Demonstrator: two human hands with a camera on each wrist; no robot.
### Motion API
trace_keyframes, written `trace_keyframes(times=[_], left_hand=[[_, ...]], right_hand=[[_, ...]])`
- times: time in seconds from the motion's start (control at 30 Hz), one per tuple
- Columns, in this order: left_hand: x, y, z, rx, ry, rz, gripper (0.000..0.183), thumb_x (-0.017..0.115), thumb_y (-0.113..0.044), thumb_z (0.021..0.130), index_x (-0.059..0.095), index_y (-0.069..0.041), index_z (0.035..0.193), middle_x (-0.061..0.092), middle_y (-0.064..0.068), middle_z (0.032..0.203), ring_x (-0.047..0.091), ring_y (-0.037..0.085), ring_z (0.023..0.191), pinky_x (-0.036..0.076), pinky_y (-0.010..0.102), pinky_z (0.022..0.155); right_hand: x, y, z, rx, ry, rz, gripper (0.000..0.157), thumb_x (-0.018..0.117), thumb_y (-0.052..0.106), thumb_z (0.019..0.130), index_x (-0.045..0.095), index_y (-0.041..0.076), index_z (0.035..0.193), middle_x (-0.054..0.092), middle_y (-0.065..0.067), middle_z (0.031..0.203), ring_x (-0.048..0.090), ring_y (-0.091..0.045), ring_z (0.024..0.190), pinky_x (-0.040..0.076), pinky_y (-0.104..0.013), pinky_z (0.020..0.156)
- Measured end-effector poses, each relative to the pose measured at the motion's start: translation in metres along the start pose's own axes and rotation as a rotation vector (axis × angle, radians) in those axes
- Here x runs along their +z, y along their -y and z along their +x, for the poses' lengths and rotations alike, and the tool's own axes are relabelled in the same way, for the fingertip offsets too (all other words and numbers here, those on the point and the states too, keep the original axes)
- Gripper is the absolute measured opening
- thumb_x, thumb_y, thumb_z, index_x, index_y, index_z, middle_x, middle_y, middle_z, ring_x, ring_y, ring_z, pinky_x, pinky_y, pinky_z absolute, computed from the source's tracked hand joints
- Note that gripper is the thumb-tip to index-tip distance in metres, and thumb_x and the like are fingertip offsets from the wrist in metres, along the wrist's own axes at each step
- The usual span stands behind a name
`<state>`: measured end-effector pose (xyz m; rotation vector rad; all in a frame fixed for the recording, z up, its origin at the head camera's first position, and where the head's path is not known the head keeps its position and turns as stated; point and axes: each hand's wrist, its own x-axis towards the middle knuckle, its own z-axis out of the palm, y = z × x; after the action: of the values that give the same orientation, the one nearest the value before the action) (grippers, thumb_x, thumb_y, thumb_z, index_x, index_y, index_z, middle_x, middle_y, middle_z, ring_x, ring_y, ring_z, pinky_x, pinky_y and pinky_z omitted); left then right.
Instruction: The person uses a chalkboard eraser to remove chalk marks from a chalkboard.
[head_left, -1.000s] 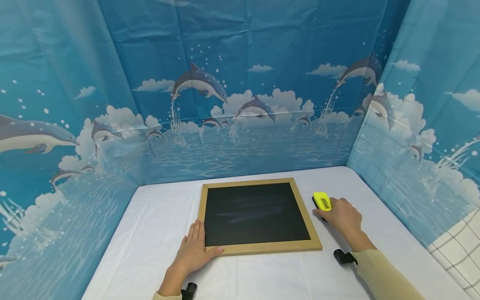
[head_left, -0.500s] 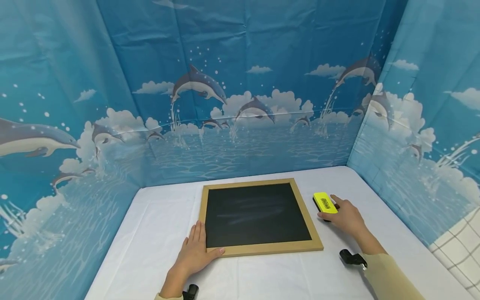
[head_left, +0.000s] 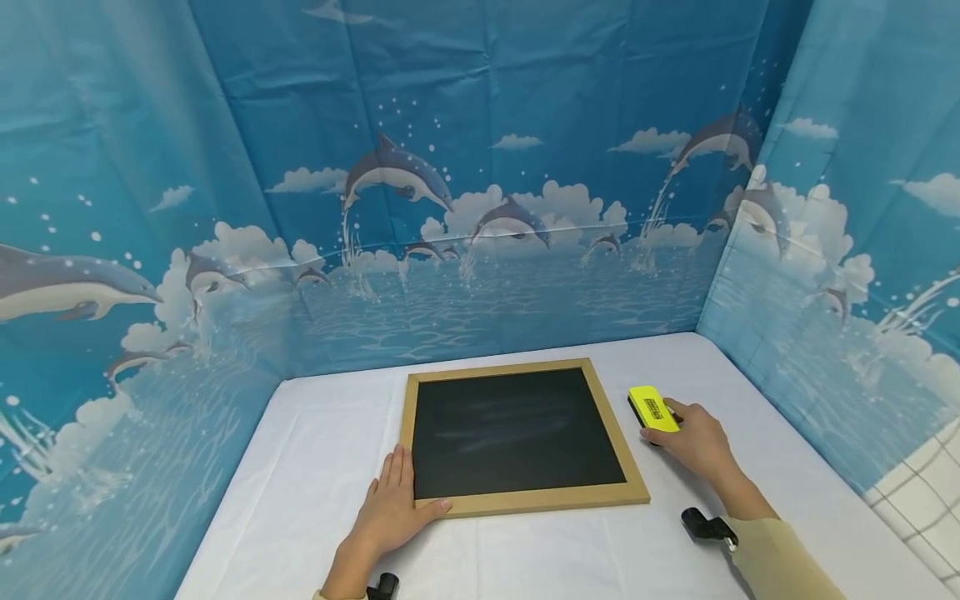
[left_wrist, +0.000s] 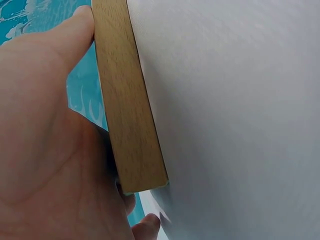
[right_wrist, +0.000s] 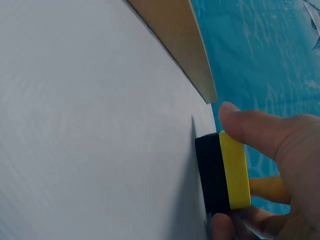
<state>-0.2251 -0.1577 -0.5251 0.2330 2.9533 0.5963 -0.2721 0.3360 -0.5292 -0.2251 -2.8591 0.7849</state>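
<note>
A small chalkboard (head_left: 517, 450) with a wooden frame lies on the white table, faint chalk smears across its dark face. My left hand (head_left: 393, 508) rests at its near left corner, fingers straight along the left side of the frame and thumb on the front edge. In the left wrist view the frame (left_wrist: 130, 110) runs alongside the thumb and palm. Right of the board, my right hand (head_left: 701, 442) holds a yellow and black board eraser (head_left: 651, 410) by its near end. The right wrist view has the thumb and fingertips at opposite sides of the eraser (right_wrist: 232, 172).
The white cloth-covered table (head_left: 315, 442) extends around the board. Blue curtains (head_left: 480, 300) printed with dolphins enclose its back and sides. A white grid-patterned surface (head_left: 926, 517) shows at lower right. Black wrist cameras (head_left: 705, 527) sit at both wrists.
My right hand has drawn slightly back and right along the eraser, uncovering more of its yellow top and label. The left hand stays at the board's corner; the head view has shifted slightly.
</note>
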Motion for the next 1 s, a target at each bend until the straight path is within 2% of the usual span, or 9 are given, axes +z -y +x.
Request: trace_keyframes(times=[0.23,0.57,0.77,0.93,1.0], left_hand=[[-0.001,0.000,-0.002,0.001,0.012,0.004,0.114,0.043,-0.080,0.069,0.005,-0.003,0.145,-0.001,0.013,0.151,0.000,0.030,0.137,0.012,0.060,0.101],[-0.004,0.001,0.000,0.021,-0.014,0.017,0.115,0.043,-0.080,0.069,0.004,-0.003,0.145,-0.002,0.012,0.151,-0.002,0.029,0.137,0.013,0.058,0.102],[-0.007,0.003,-0.005,0.011,0.002,-0.003,0.117,0.047,-0.079,0.068,0.005,-0.001,0.145,-0.001,0.014,0.151,-0.002,0.031,0.136,0.013,0.058,0.102],[-0.013,0.001,-0.005,0.022,-0.032,0.002,0.113,0.048,-0.076,0.071,0.009,0.000,0.145,0.003,0.015,0.150,-0.004,0.032,0.136,0.012,0.055,0.104],[-0.016,-0.001,-0.006,0.028,-0.057,0.003,0.108,0.049,-0.073,0.073,0.014,0.000,0.144,0.006,0.016,0.150,-0.004,0.033,0.136,0.011,0.054,0.104]], right_hand=[[0.003,0.003,-0.005,0.032,-0.028,-0.003,0.096,0.071,0.055,0.069,0.036,-0.003,0.136,0.047,-0.025,0.108,0.047,-0.034,0.087,0.039,-0.042,0.064],[-0.001,0.011,-0.008,0.023,-0.042,-0.022,0.101,0.070,0.058,0.068,0.032,-0.006,0.137,0.043,-0.029,0.108,0.046,-0.038,0.088,0.041,-0.047,0.068],[-0.008,0.020,-0.017,-0.031,-0.128,-0.082,0.101,0.066,0.063,0.069,0.030,0.001,0.140,0.036,-0.034,0.118,0.040,-0.048,0.099,0.042,-0.057,0.069],[-0.022,0.035,-0.022,-0.099,-0.204,-0.076,0.088,0.065,0.053,0.076,0.030,0.006,0.142,0.036,-0.032,0.121,0.037,-0.050,0.102,0.041,-0.059,0.063],[-0.027,0.045,-0.025,-0.117,-0.217,-0.072,0.084,0.065,0.050,0.078,0.030,0.007,0.142,0.036,-0.032,0.122,0.036,-0.050,0.102,0.039,-0.061,0.066]])
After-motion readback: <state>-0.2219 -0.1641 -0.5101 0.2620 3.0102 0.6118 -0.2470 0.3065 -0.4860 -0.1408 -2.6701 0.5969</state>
